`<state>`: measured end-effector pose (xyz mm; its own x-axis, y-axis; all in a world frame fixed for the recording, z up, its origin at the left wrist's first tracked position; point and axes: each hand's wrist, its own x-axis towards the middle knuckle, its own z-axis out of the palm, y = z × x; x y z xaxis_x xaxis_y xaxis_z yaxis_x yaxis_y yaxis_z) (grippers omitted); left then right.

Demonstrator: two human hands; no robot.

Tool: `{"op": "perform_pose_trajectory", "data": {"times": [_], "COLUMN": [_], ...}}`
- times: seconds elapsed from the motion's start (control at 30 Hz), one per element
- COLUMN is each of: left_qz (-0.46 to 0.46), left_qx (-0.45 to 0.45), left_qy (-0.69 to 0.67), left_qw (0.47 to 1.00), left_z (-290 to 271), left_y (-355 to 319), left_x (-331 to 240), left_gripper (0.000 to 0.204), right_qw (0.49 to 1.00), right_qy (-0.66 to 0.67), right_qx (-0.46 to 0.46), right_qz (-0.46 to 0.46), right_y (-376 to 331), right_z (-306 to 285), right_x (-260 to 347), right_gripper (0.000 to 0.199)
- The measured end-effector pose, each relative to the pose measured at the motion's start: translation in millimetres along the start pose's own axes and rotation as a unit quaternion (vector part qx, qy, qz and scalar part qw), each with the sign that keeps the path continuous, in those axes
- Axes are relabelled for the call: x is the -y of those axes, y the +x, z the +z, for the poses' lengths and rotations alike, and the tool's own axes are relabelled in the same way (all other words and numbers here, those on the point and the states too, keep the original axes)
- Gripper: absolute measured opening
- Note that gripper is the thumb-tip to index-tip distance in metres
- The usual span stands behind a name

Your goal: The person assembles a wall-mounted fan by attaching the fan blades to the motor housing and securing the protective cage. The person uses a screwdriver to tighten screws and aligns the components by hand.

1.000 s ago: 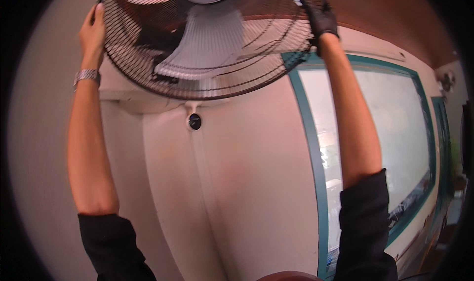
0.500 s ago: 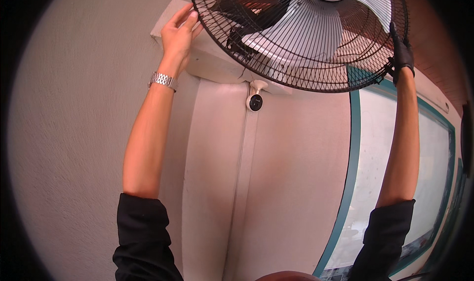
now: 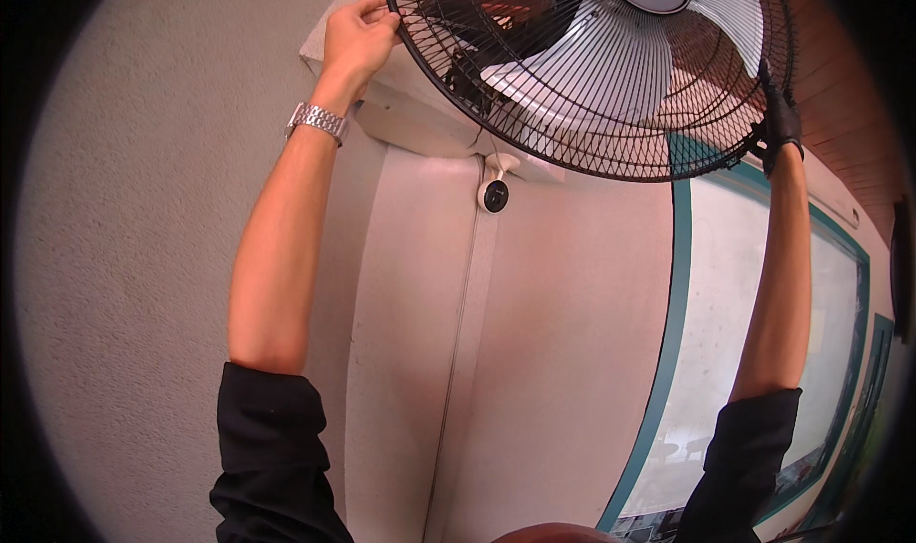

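Overhead, a fan (image 3: 611, 75) with a round black wire guard and pale blades fills the upper part of the view; its top is cut off by the frame. My left hand (image 3: 358, 39), bare and with a metal watch at the wrist, pinches the guard's left rim with thumb and fingers. On the opposite side, my right hand (image 3: 781, 123), in a black glove, holds the rim with its fingers partly hidden along the wires. Both arms are raised, dark sleeves pushed up to the elbows.
Behind the fan runs a pale beam (image 3: 420, 123). A small round white camera (image 3: 493, 195) with a black face hangs under it, a thin cable line running down the wall. Rough wall (image 3: 143, 209) stands at left, a teal-framed window (image 3: 679, 285) at right.
The fan guard has shifted slightly right and down in view. My left hand's fingers, looser at the rim before, have closed on it. My right hand keeps its hold, a little lower.
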<state>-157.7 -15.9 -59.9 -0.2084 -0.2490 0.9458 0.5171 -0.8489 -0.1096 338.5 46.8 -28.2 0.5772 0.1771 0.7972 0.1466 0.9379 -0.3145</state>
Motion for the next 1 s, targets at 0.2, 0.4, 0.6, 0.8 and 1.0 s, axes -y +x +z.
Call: {"op": "perform_pose_trajectory", "data": {"times": [0.2, 0.4, 0.6, 0.8, 1.0], "left_qz": [-0.054, -0.069, -0.070, -0.017, -0.092], "left_qx": [-0.017, -0.001, 0.036, 0.094, -0.013], "left_qy": [-0.104, -0.167, -0.286, -0.512, -0.467], "left_qw": [0.993, 0.983, 0.955, 0.854, 0.880], "left_z": [-0.7, -4.4, 2.3, 16.5, 36.7], "left_y": [1.2, 1.6, 8.9, 28.4, 27.3], "left_x": [6.0, 10.2, 30.3, 76.2, 99.7], "left_gripper": [0.042, 0.041, 0.043, 0.047, 0.042], "right_qw": [1.000, 0.999, 0.999, 1.000, 1.000], "right_qy": [0.006, 0.025, 0.018, 0.012, 0.026], "right_qx": [-0.023, 0.006, 0.002, 0.002, 0.013], "right_qz": [-0.020, -0.020, -0.034, -0.012, 0.001], "right_y": [-7.0, -21.9, -10.1, -11.2, -9.1], "right_z": [7.7, 13.3, 8.7, 13.6, 15.4], "right_x": [-1.3, 5.1, -1.3, 5.1, 9.1], "right_gripper": [0.115, 0.115, 0.117, 0.116, 0.117]}}
